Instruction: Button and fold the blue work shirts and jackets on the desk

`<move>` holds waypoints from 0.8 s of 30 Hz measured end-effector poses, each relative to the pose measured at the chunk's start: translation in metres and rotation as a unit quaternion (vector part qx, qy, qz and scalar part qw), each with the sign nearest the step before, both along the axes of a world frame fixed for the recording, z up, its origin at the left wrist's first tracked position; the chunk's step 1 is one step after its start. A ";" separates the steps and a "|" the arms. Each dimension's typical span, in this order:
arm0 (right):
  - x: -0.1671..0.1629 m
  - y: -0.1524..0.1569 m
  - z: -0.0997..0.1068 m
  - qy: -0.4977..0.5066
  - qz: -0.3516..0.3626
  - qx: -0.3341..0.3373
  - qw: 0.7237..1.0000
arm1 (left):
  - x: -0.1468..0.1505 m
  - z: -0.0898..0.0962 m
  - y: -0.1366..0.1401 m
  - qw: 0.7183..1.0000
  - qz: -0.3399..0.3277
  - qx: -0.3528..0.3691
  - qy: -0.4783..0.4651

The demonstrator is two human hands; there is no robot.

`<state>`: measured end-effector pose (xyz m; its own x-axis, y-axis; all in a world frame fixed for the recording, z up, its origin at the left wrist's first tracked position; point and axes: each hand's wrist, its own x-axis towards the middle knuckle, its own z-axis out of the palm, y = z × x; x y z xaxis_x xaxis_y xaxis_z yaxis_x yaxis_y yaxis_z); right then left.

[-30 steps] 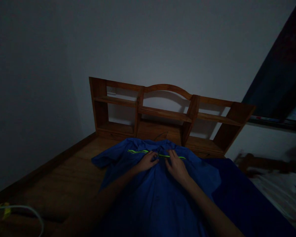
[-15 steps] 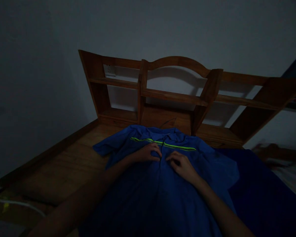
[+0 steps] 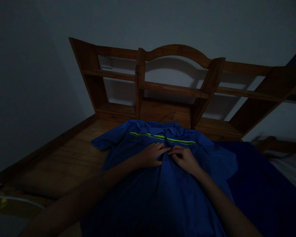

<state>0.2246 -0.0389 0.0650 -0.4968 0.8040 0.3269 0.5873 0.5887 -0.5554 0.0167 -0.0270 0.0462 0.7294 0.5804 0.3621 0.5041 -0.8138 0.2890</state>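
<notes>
A blue short-sleeved shirt (image 3: 172, 191) lies spread out with its front up and its collar at the far end. Thin yellow-green stripes cross its chest. My left hand (image 3: 153, 154) is on the front opening just below the stripes, its curled fingers and thumb on the cloth edge. Facing it from the right, my right hand (image 3: 185, 159) pinches the same edge, and the fingertips of both hands nearly meet. A raised fold of cloth shows between them. Any button there is too dark to make out.
The shirt lies on a wooden surface (image 3: 71, 158) with a dark blue cloth (image 3: 259, 184) at its right. Behind stands a wooden shelf unit (image 3: 172, 88) against the wall. A whitish cord (image 3: 22, 198) is at the lower left.
My hands have come closer together at the shirt's front opening, and the left has moved right. A fold of the edge is now lifted between them. The view has tilted slightly down.
</notes>
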 end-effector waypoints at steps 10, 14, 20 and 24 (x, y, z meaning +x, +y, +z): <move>0.006 0.004 0.002 0.013 -0.030 0.000 0.999 | -0.001 -0.001 0.003 0.996 -0.036 -0.054 -0.066; 0.002 0.000 0.003 0.018 -0.002 -0.017 1.000 | -0.001 -0.003 0.008 0.996 -0.024 -0.058 -0.055; -0.002 -0.003 0.000 -0.004 0.022 -0.030 0.999 | -0.002 -0.011 0.018 0.991 -0.003 -0.096 -0.089; -0.002 -0.003 -0.001 -0.006 0.034 -0.034 0.999 | -0.003 -0.015 0.020 0.984 0.002 -0.145 -0.103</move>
